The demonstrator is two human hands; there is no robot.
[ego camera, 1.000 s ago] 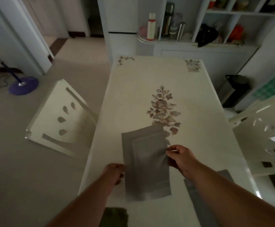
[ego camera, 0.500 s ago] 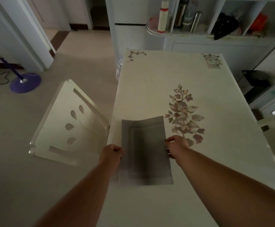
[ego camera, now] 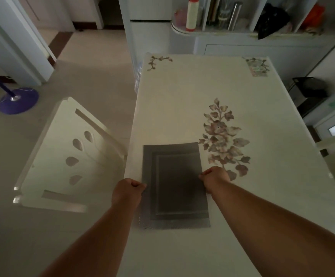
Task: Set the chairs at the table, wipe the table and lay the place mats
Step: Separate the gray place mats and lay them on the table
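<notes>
A grey woven place mat (ego camera: 174, 184) lies flat on the white table (ego camera: 202, 96), near its left edge and just left of the printed flower. My left hand (ego camera: 127, 189) pinches the mat's left edge with closed fingers. My right hand (ego camera: 215, 177) grips the mat's right edge the same way. A white chair (ego camera: 62, 156) with leaf-shaped cut-outs in its back stands at the table's left side, its seat tucked under the table.
A purple fan base (ego camera: 18, 99) stands on the floor at far left. A white cabinet with bottles (ego camera: 192, 14) and shelves sits behind the table's far end. A black bin (ego camera: 310, 90) is at right, and part of another white chair (ego camera: 334, 142) shows there.
Both hands carried the place mat from the table's middle to its left side and laid it down flat. The view shifted left, so the second mat and the right chair left the frame.
</notes>
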